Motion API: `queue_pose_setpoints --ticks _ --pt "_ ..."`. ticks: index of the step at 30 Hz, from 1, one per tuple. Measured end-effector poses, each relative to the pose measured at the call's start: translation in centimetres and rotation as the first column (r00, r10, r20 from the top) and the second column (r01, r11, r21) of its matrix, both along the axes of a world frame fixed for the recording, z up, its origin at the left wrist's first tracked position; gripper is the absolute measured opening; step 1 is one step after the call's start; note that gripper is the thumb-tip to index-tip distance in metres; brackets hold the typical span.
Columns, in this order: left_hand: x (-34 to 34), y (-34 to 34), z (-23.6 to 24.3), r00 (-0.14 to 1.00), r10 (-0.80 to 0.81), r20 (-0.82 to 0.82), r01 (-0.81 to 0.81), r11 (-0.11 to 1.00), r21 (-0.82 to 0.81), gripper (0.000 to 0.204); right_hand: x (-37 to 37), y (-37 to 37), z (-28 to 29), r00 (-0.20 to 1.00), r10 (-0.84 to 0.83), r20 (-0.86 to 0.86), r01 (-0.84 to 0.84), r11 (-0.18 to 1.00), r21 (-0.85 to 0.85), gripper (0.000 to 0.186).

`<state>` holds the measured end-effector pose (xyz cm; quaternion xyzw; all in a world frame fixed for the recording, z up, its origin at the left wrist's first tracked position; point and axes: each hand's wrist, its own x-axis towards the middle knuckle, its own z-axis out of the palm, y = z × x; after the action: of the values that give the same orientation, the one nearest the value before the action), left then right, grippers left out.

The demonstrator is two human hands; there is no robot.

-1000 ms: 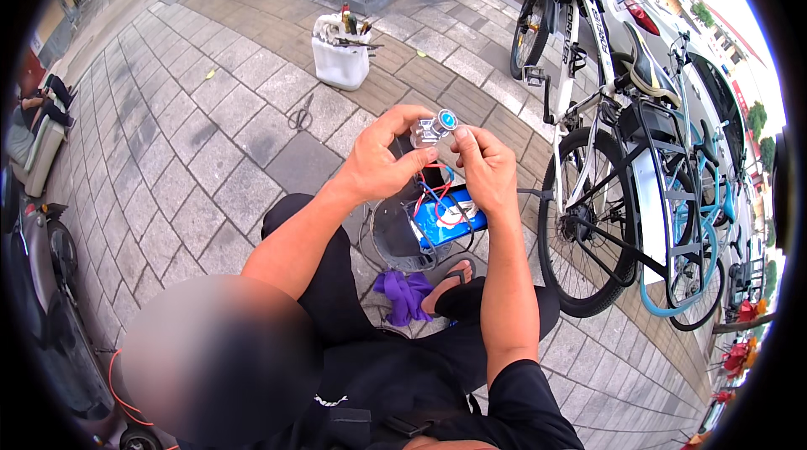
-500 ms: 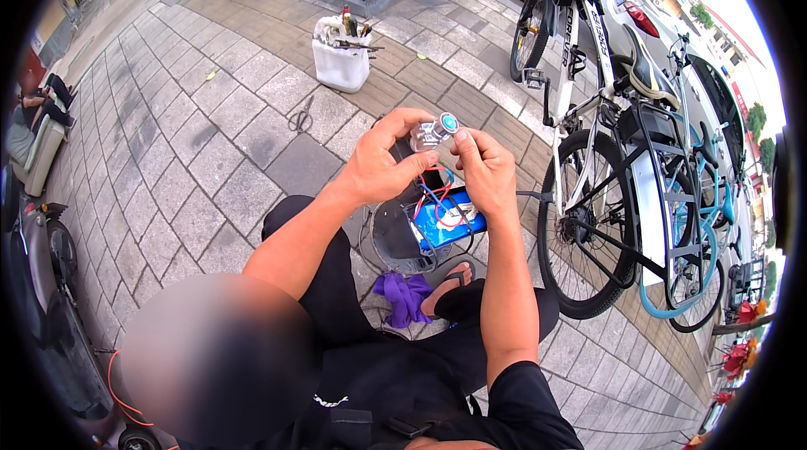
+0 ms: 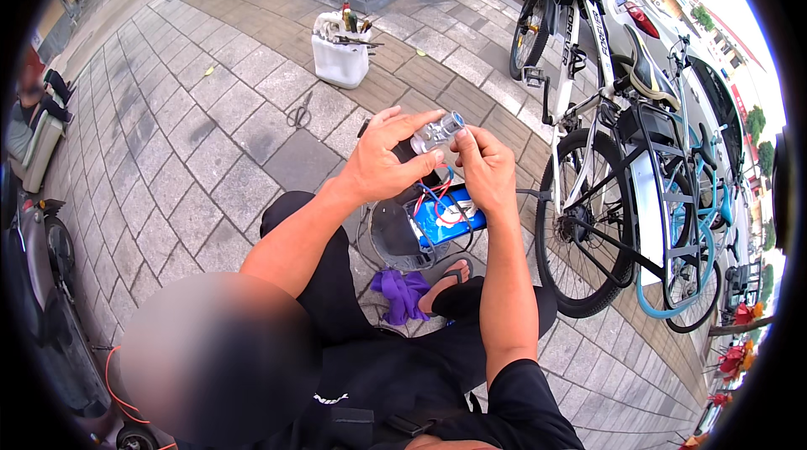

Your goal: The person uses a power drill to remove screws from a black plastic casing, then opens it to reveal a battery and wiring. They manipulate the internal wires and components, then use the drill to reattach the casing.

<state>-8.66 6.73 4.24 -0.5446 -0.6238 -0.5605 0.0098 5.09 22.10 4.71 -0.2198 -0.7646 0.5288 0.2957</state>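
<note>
In front of me both hands hold a small clear and silvery cylindrical piece [image 3: 435,132], its bluish round end pointing up and right. My left hand [image 3: 388,156] curls around its lower left side with thumb and fingers. The thumb and fingers of my right hand [image 3: 483,160] pinch its right end. Just below lies a blue battery pack [image 3: 435,230] with red, blue and black wires [image 3: 439,194] running up from it. Beside the pack is a dark, curved casing [image 3: 393,227], partly hidden. Whether the wires reach the held piece is hidden by my hands.
A purple cloth [image 3: 402,294] lies near my sandalled foot [image 3: 456,272]. Scissors [image 3: 299,112] rest on the paving, and a white tool container [image 3: 340,63] stands farther ahead. A white bicycle [image 3: 588,114] is at right; a scooter [image 3: 59,282] and a seated person are at left.
The held piece has tilted, so its round end faces me less and more of its side shows. Both hands stay in nearly the same place.
</note>
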Motion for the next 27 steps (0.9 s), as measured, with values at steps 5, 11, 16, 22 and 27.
queue_pose_setpoints --ticks 5,11,16,22,27 --pt "0.09 0.07 -0.09 1.000 0.010 -0.007 -0.010 1.000 -0.006 0.055 0.00 0.01 -0.09 1.000 0.001 -0.003 -0.001 1.000 0.007 0.033" --pt "0.20 0.05 0.08 1.000 0.017 -0.005 -0.018 1.000 -0.020 0.055 -0.02 0.03 -0.19 1.000 -0.003 -0.005 0.003 1.000 -0.006 0.032" --pt "0.27 0.01 0.14 1.000 0.013 -0.005 -0.013 1.000 -0.020 0.055 0.01 0.20 -0.32 1.000 0.007 -0.024 -0.008 1.000 -0.017 0.031" --pt "0.29 0.16 -0.06 0.999 0.027 -0.021 -0.027 1.000 0.005 0.054 -0.04 0.15 -0.31 0.999 0.017 -0.031 -0.018 1.000 -0.023 0.030" --pt "0.19 0.00 -0.24 1.000 0.026 -0.011 -0.026 1.000 0.014 0.054 -0.19 0.00 -0.41 0.999 0.018 -0.038 -0.019 0.999 -0.028 0.031"
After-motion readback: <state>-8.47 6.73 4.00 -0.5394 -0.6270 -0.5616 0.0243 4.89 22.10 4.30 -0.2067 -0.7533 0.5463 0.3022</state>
